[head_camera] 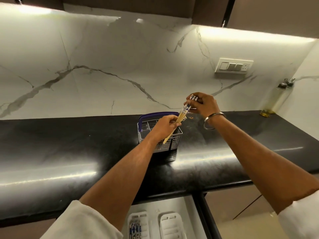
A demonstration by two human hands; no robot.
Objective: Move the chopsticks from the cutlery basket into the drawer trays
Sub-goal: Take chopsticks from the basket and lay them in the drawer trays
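Note:
A bundle of wooden chopsticks (183, 112) with blue-and-white patterned tops slants above the cutlery basket (176, 140), a grey mesh box with a purple handle on the black counter. My left hand (164, 126) grips the bundle around its lower half. Fingers of my right hand (202, 104) pinch the patterned top ends. Below the counter an open drawer holds two white trays: the left tray (138, 225) contains several patterned chopsticks, while the right tray (170, 226) looks bare.
The glossy black counter (69, 144) runs the full width under a marble backsplash. An oil bottle (274, 100) stands at the far right corner. A switch plate (233, 65) is on the wall. Cabinet fronts (233, 204) sit right of the drawer.

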